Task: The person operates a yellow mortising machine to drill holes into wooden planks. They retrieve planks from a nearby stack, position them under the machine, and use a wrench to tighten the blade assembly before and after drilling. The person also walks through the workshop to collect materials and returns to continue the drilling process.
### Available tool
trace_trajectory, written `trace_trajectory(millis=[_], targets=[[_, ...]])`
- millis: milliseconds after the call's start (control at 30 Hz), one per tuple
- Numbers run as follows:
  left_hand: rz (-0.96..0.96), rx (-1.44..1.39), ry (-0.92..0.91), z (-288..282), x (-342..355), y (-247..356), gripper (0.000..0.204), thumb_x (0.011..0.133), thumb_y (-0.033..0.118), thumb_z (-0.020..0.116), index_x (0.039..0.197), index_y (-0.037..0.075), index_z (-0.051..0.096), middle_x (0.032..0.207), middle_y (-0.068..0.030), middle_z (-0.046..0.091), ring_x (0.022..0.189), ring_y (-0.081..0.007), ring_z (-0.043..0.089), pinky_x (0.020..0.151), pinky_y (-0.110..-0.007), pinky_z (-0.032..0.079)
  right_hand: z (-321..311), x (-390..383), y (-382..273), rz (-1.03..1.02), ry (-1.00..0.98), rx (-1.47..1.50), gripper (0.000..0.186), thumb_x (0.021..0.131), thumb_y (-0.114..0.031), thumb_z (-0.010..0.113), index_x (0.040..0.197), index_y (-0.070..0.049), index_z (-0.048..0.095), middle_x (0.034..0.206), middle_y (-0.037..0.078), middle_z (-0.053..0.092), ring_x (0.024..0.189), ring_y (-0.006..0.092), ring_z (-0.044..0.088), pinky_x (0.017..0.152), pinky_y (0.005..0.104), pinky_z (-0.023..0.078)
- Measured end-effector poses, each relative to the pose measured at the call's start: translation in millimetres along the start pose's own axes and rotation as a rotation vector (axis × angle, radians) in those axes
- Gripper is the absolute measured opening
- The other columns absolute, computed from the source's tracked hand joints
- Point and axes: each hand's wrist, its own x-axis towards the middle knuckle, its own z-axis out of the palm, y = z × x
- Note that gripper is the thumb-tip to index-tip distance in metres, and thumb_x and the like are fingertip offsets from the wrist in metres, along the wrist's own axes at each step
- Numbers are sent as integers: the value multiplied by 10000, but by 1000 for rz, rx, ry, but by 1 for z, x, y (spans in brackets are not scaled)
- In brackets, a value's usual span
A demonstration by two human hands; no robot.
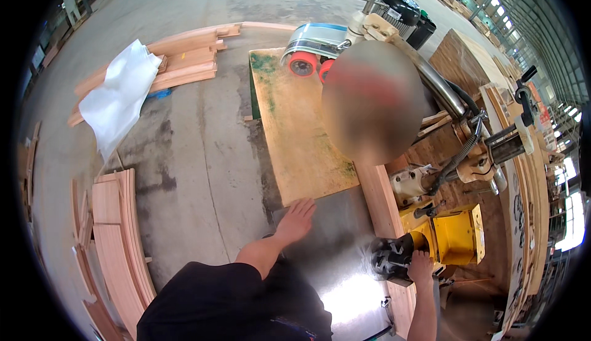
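My left hand (297, 219) lies flat with fingers stretched out on the grey metal machine table (335, 218), by the near edge of a worn wooden board (298, 132). It holds nothing. To the right, my right hand (421, 268) has its fingers curled at the side of a black toothed cutter head (391, 257); part of that grip is hidden. Just behind the cutter head stands a yellow metal guard (454, 233). A long wooden fence (377, 199) runs along the table, on both sides of the cutter head.
A feeder with red wheels (302, 63) and a motor (400, 8) sits at the far end on a steel arm (434, 79). A blurred patch hides part of it. Stacked planks (114, 230) and a white foam sheet (120, 92) lie on the floor at left.
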Motion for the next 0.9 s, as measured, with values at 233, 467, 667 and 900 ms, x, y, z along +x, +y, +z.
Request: trace_trajectory(millis=[233, 467, 667, 900], targets=[[16, 22, -26, 2, 7, 3, 552, 904, 211, 558, 1410, 6, 478, 1543, -139, 407, 1445, -295, 338, 1211, -453, 235, 24, -1, 16, 2, 37, 68, 433, 887, -434, 623, 953, -6, 648, 1002, 191, 701, 1005, 371, 658, 895, 511, 496], [7, -46, 11, 14, 7, 2, 534, 909, 200, 538, 1409, 24, 474, 1517, -138, 416, 1435, -301, 348, 1211, -472, 234, 10, 1, 15, 25, -82, 85, 370, 850, -327, 703, 1032, -14, 631, 996, 201, 687, 1000, 378, 662, 875, 491, 520], [4, -44, -7, 22, 8, 3, 547, 916, 213, 536, 1426, 30, 459, 1531, -121, 403, 1456, -277, 317, 1213, -461, 231, -5, -1, 13, 194, -382, 227, 394, 896, -374, 659, 1020, -3, 608, 1016, 221, 688, 1026, 392, 655, 892, 488, 520], [16, -55, 13, 18, 7, 6, 523, 903, 172, 547, 1399, 21, 477, 1500, -139, 433, 1434, -300, 348, 1202, -466, 260, -19, -2, 6, 275, -411, 254, 241, 876, -207, 689, 998, -17, 606, 1058, 175, 671, 1057, 391, 628, 909, 486, 504]])
